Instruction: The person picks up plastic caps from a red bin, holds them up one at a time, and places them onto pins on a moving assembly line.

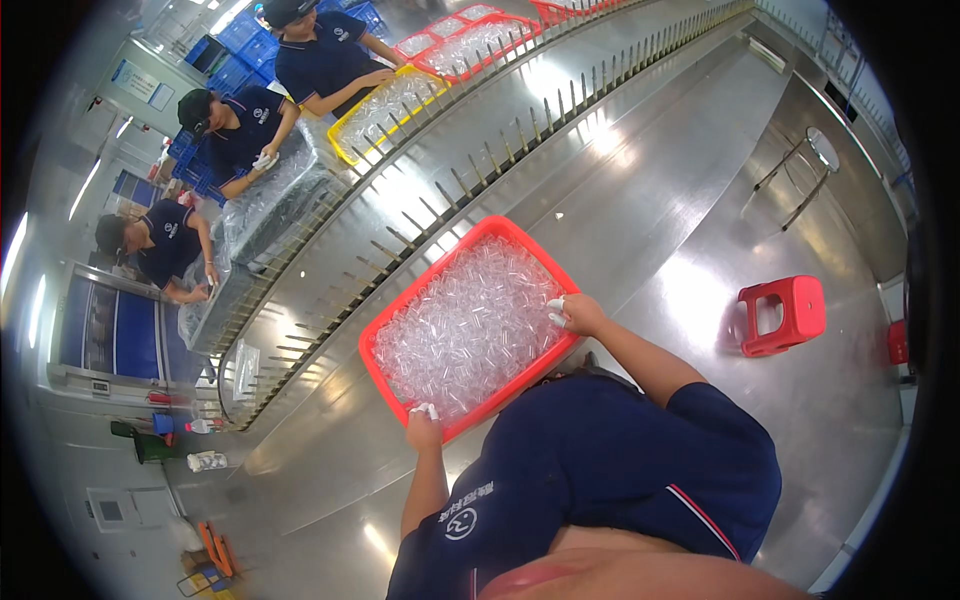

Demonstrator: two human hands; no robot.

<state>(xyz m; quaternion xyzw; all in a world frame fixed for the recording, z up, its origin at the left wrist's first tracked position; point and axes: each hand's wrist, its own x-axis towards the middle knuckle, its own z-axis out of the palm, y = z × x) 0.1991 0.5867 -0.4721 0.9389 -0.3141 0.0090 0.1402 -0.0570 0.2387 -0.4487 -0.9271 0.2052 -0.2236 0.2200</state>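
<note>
A red plastic tray [398,408] sits in front of my body, heaped with small clear plastic tubes [465,325]. My left hand [424,425] grips its near left rim, with white coverings on the fingertips. On the right side, my right hand [577,313] is closed over the tray's rim, its fingertips covered in white too. The tray looks tilted in this view, and its far edge is close to a metal conveyor. The undersides of both grips are hidden by the rim.
A conveyor with a row of upright pins [455,203] runs diagonally beyond the tray. Across it, several people work beside a yellow tray [345,147] and red trays [480,48] of clear parts. To the right stand a red stool [785,315] and a round metal stool [822,150].
</note>
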